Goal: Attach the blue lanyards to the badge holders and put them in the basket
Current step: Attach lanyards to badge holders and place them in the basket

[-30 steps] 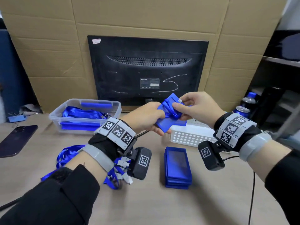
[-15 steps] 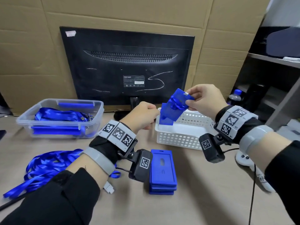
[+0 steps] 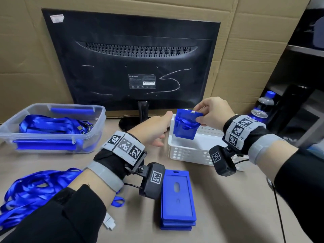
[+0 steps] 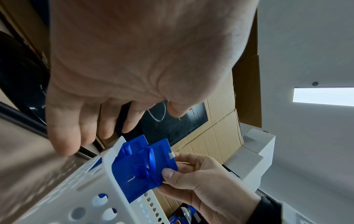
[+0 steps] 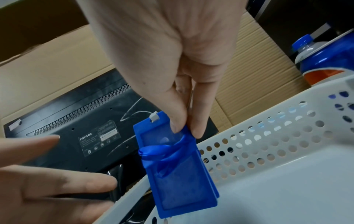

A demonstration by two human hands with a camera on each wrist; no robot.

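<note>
1. Badge holders and lanyards lie on a tan counter (image 3: pixel 228 216), in front of a black monitor (image 3: pixel 133 58) seen from the back and a cardboard wall (image 3: pixel 21 50).
2. At the far left stands a clear tub (image 3: pixel 52 148) with blue lanyards and holders inside.
3. A white perforated basket (image 3: pixel 185 153) sits right of centre, near the monitor's foot.
4. A loose heap of blue lanyards (image 3: pixel 31 192) lies at the near left, partly under the left sleeve.
5. A stack of blue badge holders (image 3: pixel 178 200) rests flat near the middle, just in front of the basket.
6. The right hand (image 3: pixel 213 113) pinches one badge holder (image 3: pixel 185 125) by its top corner — its grip is clamped there between thumb and fingers. The holder, with a blue lanyard (image 5: pixel 162 151) wound round it, hangs upright with its lower end inside the basket's left end.
7. The left hand (image 3: pixel 152 128) hovers beside the basket's left wall — fingers straight and apart, holding nothing.
</note>
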